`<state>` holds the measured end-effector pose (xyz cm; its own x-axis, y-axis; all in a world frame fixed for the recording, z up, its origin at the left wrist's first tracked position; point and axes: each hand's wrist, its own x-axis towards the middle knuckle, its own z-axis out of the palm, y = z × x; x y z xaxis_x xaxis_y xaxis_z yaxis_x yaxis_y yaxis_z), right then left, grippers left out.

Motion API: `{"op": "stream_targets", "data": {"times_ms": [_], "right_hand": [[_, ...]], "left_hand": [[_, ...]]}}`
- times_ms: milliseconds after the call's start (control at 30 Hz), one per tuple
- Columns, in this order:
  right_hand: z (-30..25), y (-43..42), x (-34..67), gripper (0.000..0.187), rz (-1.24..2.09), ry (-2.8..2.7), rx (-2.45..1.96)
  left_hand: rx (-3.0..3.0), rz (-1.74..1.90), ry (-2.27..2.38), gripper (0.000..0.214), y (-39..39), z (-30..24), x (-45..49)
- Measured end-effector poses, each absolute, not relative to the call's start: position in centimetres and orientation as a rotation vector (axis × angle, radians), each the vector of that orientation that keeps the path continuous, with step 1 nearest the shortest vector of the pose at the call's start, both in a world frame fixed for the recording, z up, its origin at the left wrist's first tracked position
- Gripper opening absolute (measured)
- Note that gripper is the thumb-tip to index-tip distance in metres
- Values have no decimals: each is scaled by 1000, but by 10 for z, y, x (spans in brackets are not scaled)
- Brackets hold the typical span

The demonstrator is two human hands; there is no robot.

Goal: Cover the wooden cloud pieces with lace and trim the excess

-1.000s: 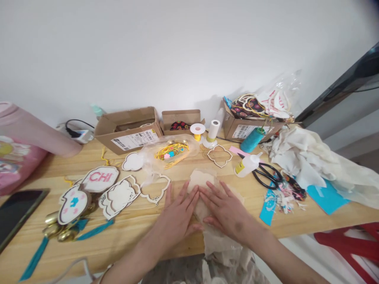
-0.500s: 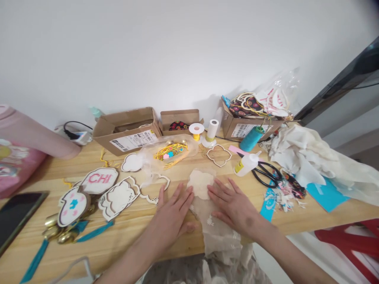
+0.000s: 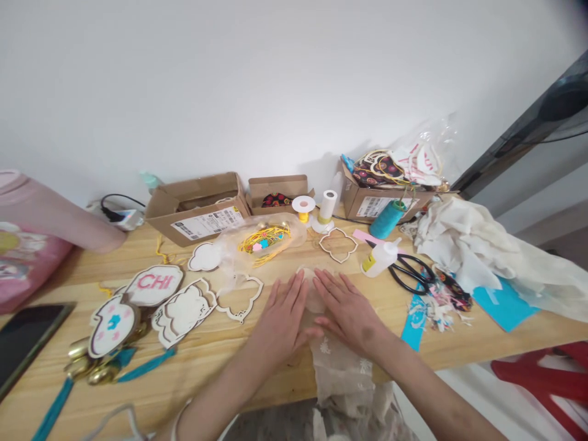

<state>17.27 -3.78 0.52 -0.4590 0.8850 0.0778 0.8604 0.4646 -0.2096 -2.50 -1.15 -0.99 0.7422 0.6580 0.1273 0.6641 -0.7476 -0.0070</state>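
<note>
Both my left hand (image 3: 287, 312) and my right hand (image 3: 346, 309) lie flat, fingers stretched out, on a piece of sheer cream fabric (image 3: 342, 373). Beneath them is a pale scalloped piece (image 3: 313, 301), mostly hidden by my fingers. The fabric carries small white embroidered flowers and hangs over the table's front edge. Left of my left hand lies a thin wooden frame (image 3: 241, 303). A similar four-lobed frame (image 3: 339, 244) lies beyond my right hand, near a white glue bottle (image 3: 381, 258) and black scissors (image 3: 413, 272).
Cardboard boxes (image 3: 199, 211) stand along the wall. Finished-looking tags (image 3: 154, 283), brass bells (image 3: 103, 370) and a phone (image 3: 32, 334) lie at left. A teal thread spool (image 3: 388, 219), crumpled cream cloth (image 3: 463, 242) and blue fabric (image 3: 508, 304) are at right.
My two hands have moved inward and forward over the pale scalloped piece, which was largely visible between them before. They now cover most of it.
</note>
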Motion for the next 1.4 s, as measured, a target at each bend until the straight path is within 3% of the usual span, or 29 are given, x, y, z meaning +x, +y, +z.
{"op": "stream_targets", "data": {"times_ms": [433,567,700,1000,1400], "right_hand": [[-12,-25,181,53,248,-2551,-1497],[-7,-34,190,47,197,-2375,-1628],[4,-29,178,54,162,-2271,-1726],[6,-2,164,51,178,-2372,-1670],[15,17,158,46,408,-2296,-1555]], "left_hand": [[-2911,-173,-1136,65,3,-1,-25],[-2913,-269,-1364,60,-5,-5,-40],[-2900,-427,-1591,54,-10,-15,-33],[-2829,-524,-1671,62,2,-25,-15],[-2865,-489,-1715,59,-3,-12,-13]]}}
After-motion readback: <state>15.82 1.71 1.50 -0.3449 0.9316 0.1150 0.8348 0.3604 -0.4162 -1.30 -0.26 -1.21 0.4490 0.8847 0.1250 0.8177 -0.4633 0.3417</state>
